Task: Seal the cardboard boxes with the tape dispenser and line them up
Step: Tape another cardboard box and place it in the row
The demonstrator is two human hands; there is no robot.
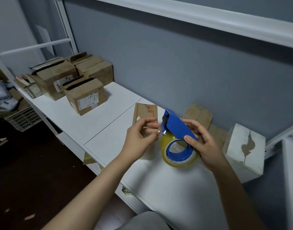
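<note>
White shelf boards [109, 123] run along a grey wall, with open room between the far brown cardboard boxes [86, 97] and the hands. The right hand [207, 146] grips the blue plastic tape dispenser [177, 128], probably light and stiff, above the shelf. The left hand [139, 136] pinches the loose tape end [160, 132], likely flimsy and sticky, near the front edge.

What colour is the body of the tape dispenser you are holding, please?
The tape dispenser is blue, seen best in the head view.
</note>
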